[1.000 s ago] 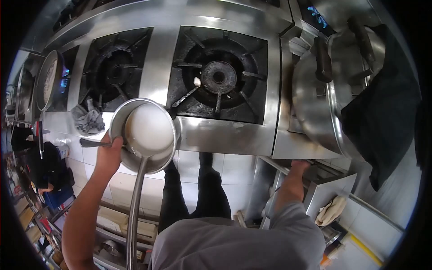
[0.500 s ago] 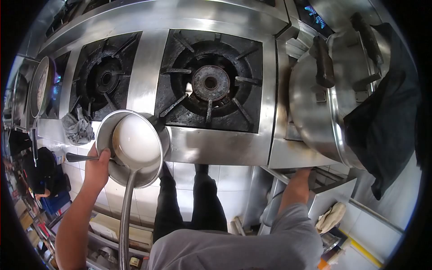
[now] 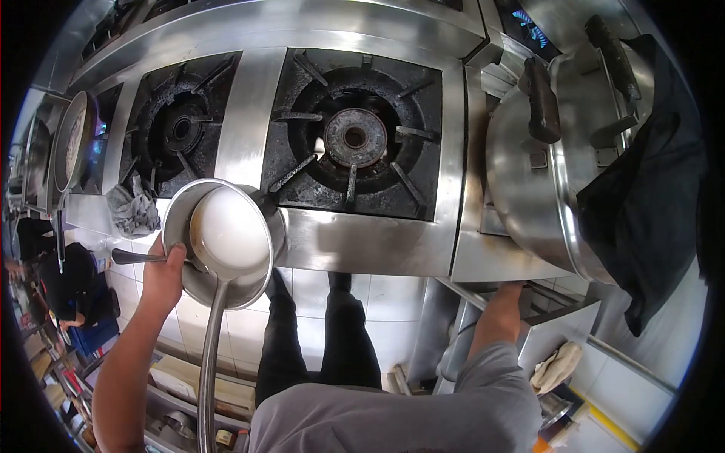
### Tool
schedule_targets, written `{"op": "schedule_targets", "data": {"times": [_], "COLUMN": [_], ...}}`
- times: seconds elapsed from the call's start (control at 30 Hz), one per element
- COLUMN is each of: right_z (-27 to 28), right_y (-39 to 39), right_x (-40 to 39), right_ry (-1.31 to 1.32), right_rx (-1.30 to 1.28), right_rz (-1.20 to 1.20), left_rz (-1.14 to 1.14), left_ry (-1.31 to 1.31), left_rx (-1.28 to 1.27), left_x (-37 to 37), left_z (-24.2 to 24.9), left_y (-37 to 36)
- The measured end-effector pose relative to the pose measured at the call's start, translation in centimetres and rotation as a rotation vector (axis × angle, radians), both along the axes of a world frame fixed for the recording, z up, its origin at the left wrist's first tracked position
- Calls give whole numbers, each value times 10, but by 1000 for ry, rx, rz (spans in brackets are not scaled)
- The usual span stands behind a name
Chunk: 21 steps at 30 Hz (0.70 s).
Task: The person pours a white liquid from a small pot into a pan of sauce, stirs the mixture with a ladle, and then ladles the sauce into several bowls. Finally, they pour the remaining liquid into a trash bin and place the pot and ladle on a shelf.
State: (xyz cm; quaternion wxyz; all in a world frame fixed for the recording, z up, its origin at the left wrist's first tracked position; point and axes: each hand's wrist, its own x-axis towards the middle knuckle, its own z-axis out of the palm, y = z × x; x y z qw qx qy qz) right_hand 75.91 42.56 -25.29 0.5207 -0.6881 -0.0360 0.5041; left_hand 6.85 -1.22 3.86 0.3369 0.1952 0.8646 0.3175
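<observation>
My left hand (image 3: 168, 273) grips the rim of a steel pot (image 3: 260, 283) at the front edge of the stove. Inside the pot rests a ladle (image 3: 211, 355) with white liquid (image 3: 230, 230) in view, its long handle pointing down toward my body. A spoon-like handle (image 3: 128, 257) sticks out to the left by my thumb. On the right, my forearm reaches down below the stove edge beside an open steel drawer or compartment (image 3: 559, 332); the fingers of that hand are hidden.
Two black burners (image 3: 355, 136) (image 3: 181, 132) lie behind the pot. A grey cloth (image 3: 132, 208) sits left of it, beyond it a frying pan (image 3: 72, 143). A large steel vessel (image 3: 521, 189) with a black cloth (image 3: 642, 196) stands right. Another person (image 3: 72, 287) is at far left.
The view has shifted very slightly. My left hand still holds the pot, and nothing has been let go or taken hold of.
</observation>
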Motion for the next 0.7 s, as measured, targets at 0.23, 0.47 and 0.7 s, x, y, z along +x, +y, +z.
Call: {"op": "schedule_targets", "data": {"times": [0.23,0.47,0.7], "right_z": [-1,-5,-8], "right_y": [6,-3,-9], "right_x": [8,4,-3], "right_ry": [21,41,59], "right_rx": [-3,-6,-8], "right_rz": [46,88,132], "left_rz": [27,64,53], "left_ry": [28,7,19], "left_rx": [-41,-62,-21], "left_x": [4,8,6], "left_z": [5,11,7], "left_y": [4,10,8]}}
